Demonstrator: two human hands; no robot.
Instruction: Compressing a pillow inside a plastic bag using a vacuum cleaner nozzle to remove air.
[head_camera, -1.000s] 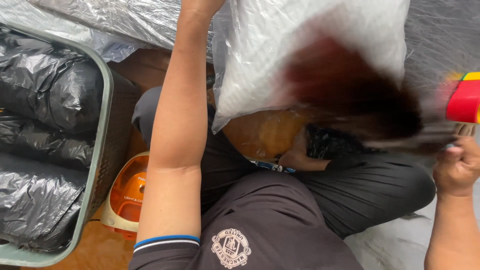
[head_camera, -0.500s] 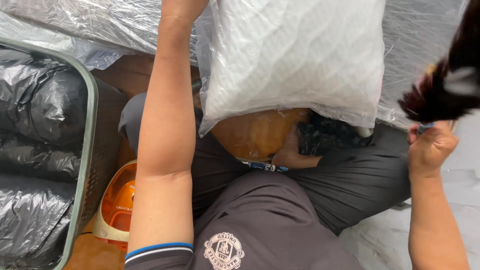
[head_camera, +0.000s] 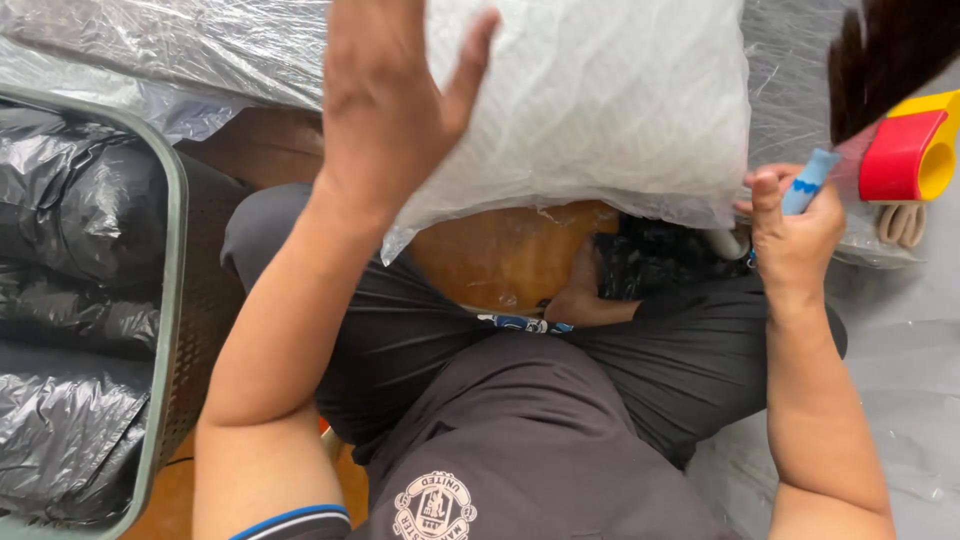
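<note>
A: How is the pillow (head_camera: 600, 110) being held?

B: It is being steadied by the left hand (head_camera: 385, 110), which is spread open and flat against its left edge, fingers apart. It is being propped above the crossed legs, in front of the chest. The right hand (head_camera: 795, 235) is being kept shut around a blue brush handle (head_camera: 808, 182); the dark bristles (head_camera: 885, 55) are being raised at the pillow's right.

A: How is it likely to handle?

B: It is being judged light and soft, giving under pressure. The clear plastic wrap (head_camera: 560, 215) is probably slippery, so a corner or a pinched edge is being favoured over the flat face.

A: And room around it?

B: The left side is being crowded by a green basket (head_camera: 168, 300) packed with black bags (head_camera: 70, 250). Plastic sheeting (head_camera: 200, 45) is lying behind. The grey floor (head_camera: 900, 380) at the right is being left more open, though a red and yellow object (head_camera: 905, 155), possibly a dustpan, is sitting close by.
</note>
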